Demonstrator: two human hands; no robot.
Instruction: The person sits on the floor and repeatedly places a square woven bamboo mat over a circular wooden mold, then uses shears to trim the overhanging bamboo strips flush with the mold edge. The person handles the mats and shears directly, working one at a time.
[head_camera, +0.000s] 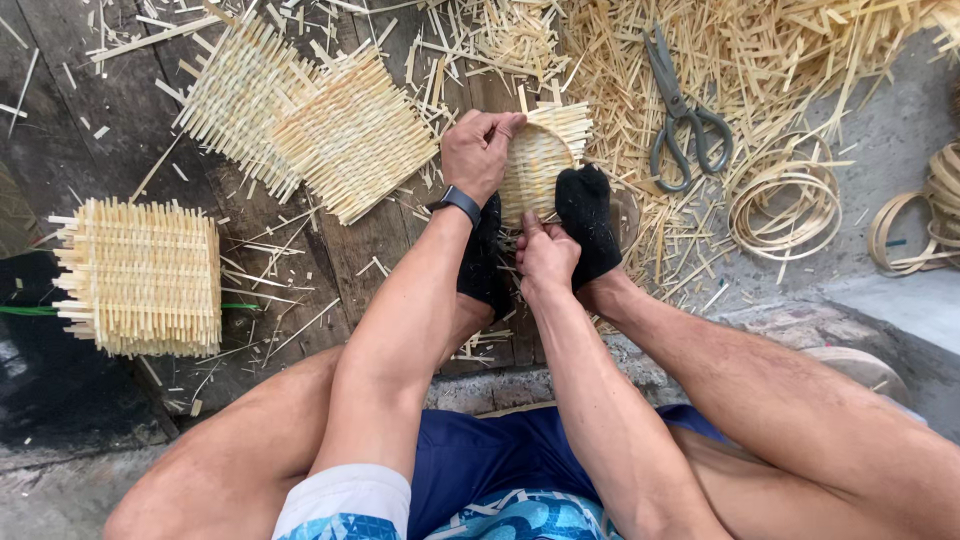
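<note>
Two hands grip one small woven bamboo mat (537, 160) — the left hand (480, 150) curls its fingers over the far edge, the right hand (546, 253) pinches the near edge. Black-socked feet (587, 218) pin it to the plank floor (120, 110); scissors (680, 120) lie just right, finished mats (300, 125) left.

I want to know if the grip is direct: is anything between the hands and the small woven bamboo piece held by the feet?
Nothing visible. The left hand grips the top edge of the woven piece directly, and the right hand touches its lower edge, between the two black-socked feet that pin it.
</note>
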